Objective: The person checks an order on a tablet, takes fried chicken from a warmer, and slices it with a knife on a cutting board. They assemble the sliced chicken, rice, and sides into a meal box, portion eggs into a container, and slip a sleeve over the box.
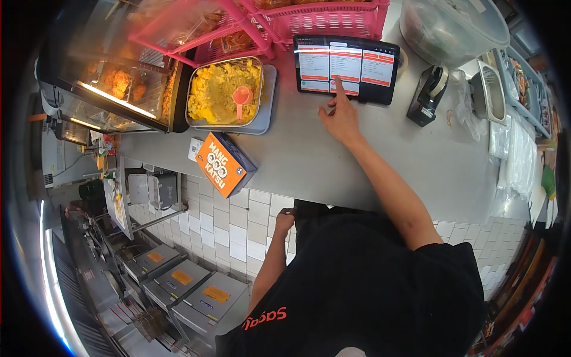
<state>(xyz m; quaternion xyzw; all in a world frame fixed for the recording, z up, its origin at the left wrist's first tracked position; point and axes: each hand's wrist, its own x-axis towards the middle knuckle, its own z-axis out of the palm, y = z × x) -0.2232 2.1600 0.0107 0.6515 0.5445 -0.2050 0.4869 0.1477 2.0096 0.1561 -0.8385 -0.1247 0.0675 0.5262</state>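
Note:
My right hand (341, 118) reaches over the steel counter, its index finger stretched out onto the screen of a tablet (376, 89). The other fingers are loosely bent and hold nothing. Order-like panels with red buttons fill the screen. My left hand (285, 220) hangs low by my body, near the counter's front edge. It is small in view and its fingertips are mostly hidden, so I cannot tell whether it grips anything. Between the hands' sides of the counter, an orange and blue carton (222, 165) marked "MANG KATSU" stands tilted at the edge.
A metal tray (191, 101) of yellow food holds a pink scoop (242, 95). Pink baskets (333, 22) stand behind it, beside a heated display case (119, 101). At right are a black tape dispenser (423, 101), a clear tub (455, 30) and plastic bags (517, 154). Lidded units (208, 297) stand lower left.

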